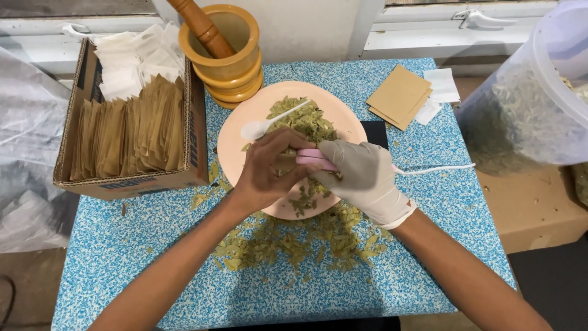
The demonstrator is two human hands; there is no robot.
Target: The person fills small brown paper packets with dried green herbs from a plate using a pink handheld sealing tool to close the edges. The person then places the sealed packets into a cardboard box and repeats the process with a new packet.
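Your right hand (361,178), in a pale glove, has its grip closed around a pink tool (315,158) whose white cord (435,168) trails off to the right across the desk (429,245). Your bare left hand (269,168) meets it from the other side, fingers pinched narrowly on something small and tan at the tool's tip; what it is cannot be told. Both forearms come up from the near edge and converge over the peach plate (236,144), wrists low.

The plate holds dried green leaves (306,119) and a white plastic spoon (269,122). More spilled leaves (294,239) lie on the desk just below your hands. To the left stands a cardboard box (131,178) of brown and white sachets, behind the plate a wooden mortar (229,61) with its pestle (202,27). Loose brown and white packets (407,95) lie to the right, near a clear tub (527,110) of leaves.
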